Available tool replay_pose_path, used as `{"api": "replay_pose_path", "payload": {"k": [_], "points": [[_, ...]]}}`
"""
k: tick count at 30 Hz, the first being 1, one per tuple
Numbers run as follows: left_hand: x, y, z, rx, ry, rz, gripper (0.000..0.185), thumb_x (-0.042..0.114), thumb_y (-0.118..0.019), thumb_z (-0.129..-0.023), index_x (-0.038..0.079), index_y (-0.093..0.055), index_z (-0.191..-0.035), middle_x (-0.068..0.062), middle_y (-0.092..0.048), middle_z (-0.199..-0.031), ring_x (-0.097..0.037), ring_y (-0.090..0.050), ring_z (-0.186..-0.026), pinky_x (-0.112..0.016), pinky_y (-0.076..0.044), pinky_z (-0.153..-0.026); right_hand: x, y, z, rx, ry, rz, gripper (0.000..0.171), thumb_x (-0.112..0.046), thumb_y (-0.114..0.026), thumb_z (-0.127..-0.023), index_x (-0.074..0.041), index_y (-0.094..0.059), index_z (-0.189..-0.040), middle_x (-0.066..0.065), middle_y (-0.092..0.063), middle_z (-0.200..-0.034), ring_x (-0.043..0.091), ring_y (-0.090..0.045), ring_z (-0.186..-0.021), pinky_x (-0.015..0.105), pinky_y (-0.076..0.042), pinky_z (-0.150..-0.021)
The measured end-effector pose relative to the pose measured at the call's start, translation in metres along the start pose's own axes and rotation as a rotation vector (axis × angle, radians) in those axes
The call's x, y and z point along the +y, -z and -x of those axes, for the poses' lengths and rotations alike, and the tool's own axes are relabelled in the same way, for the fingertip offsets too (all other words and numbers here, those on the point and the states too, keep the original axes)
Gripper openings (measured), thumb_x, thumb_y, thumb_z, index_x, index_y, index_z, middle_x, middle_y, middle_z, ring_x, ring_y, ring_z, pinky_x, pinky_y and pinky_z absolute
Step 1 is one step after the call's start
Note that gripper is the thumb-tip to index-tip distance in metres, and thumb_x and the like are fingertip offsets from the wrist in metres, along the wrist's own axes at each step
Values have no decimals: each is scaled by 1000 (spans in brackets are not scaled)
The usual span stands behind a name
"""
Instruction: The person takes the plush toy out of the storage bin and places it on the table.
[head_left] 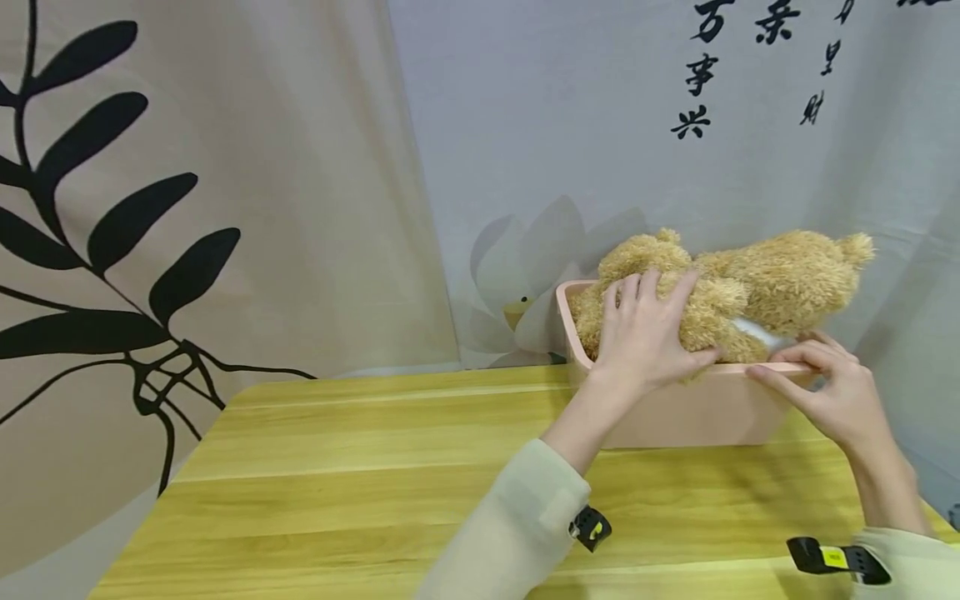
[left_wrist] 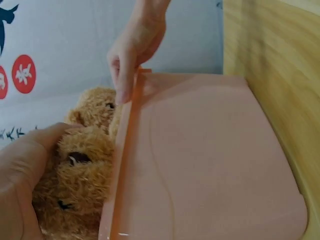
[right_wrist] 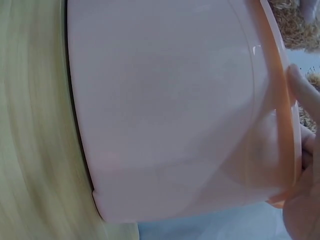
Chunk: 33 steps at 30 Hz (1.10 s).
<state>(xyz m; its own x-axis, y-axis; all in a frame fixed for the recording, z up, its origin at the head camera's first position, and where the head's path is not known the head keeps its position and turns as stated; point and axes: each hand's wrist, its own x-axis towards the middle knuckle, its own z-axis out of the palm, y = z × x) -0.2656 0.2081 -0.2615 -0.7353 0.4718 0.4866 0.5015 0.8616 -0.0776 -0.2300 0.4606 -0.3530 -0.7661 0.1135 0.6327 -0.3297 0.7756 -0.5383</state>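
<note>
A pink storage box (head_left: 697, 408) stands on the table, filled with two curly, light-brown teddy bears. My left hand (head_left: 641, 333) rests spread over the left teddy bear (head_left: 637, 254), which sits low in the box. Its fingers are nearly straight on the fur, and its thumb lies near the front rim. In the left wrist view, that bear's muzzle (left_wrist: 77, 159) shows beside the rim. The right teddy bear (head_left: 795, 275) leans up past the box's right end. Below it, my right hand (head_left: 840, 387) pinches the rim near the right corner, thumb on the outer side.
The wooden table (head_left: 360, 467) extends to the left of the box. Behind it hangs a pale cloth (head_left: 540, 108) printed with black characters and a flower, beside a beige one (head_left: 292, 167) with dark leaves.
</note>
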Motion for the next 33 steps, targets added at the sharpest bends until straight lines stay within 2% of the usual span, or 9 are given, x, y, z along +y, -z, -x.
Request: {"api": "replay_pose_path", "payload": {"k": [5,8,12,16,17,23,27,29,33], "points": [[2,4,0,-25,89,48,93,80,-68,-73,38,-37,-150,2,-52,-135,-18,-47,-124,-35,-40,-104,0,2,-1,-16,-6,14,13,-18,-85,-83,-12,-74,-89,-17,-58,-92,0,-44,-94,33,-31,-77],[1,3,2,-14,122,83,91,78,-69,-72,33,-40,-147,1,-53,-131,-19,-49,-119,-36,-43,-98,0,3,0,-39,-23,-26,15,-18,-83,-84,-9,-74,-90,-21,-57,-94,15,-49,-123,47,-38,-97],[-7,-1,5,27,125,136,89,76,-71,-73,28,-43,-143,-1,-55,-128,-21,-51,-117,-39,-47,-95,-1,4,1,-59,-45,-63,18,-19,-82,-86,-6,-73,-92,-26,-55,-98,35,-31,-146,69,-21,-112],[-16,-1,8,56,111,209,89,71,-72,-74,27,-42,-145,-2,-55,-132,-23,-52,-120,-45,-48,-98,-1,5,0,-54,-47,-60,19,-20,-82,-86,-5,-73,-93,-29,-54,-100,38,-30,-146,69,-19,-113],[-18,0,9,49,111,235,89,70,-73,-74,28,-42,-146,-2,-54,-133,-23,-52,-120,-45,-48,-98,-2,5,0,-56,-48,-72,21,-20,-82,-86,-3,-72,-93,-32,-53,-100,47,-25,-146,75,-13,-111],[-31,13,14,-59,135,371,93,67,-80,-72,34,-37,-148,-2,-47,-139,-26,-48,-129,-47,-51,-96,-5,5,-1,-55,-48,-76,24,-22,-82,-86,-2,-72,-94,-36,-51,-103,51,-21,-146,75,-9,-112],[-37,18,18,-116,110,415,99,65,-82,-71,36,-33,-151,-5,-47,-142,-28,-46,-134,-49,-49,-99,-6,6,-1,-53,-54,-71,26,-23,-81,-86,-1,-71,-95,-41,-49,-101,51,-21,-146,76,-10,-112],[-39,18,20,-108,93,442,97,60,-84,-72,36,-33,-151,-5,-50,-139,-28,-47,-133,-52,-45,-103,-6,7,0,-53,-57,-70,27,-23,-81,-87,0,-70,-95,-43,-48,-100,50,-20,-147,77,-9,-111],[-45,15,26,-20,76,513,90,47,-87,-71,34,-41,-148,-2,-55,-128,-26,-51,-126,-44,-50,-94,-5,7,2,-65,-71,-74,26,-24,-80,-88,-1,-70,-96,-42,-47,-101,49,-18,-148,78,-8,-110]]}}
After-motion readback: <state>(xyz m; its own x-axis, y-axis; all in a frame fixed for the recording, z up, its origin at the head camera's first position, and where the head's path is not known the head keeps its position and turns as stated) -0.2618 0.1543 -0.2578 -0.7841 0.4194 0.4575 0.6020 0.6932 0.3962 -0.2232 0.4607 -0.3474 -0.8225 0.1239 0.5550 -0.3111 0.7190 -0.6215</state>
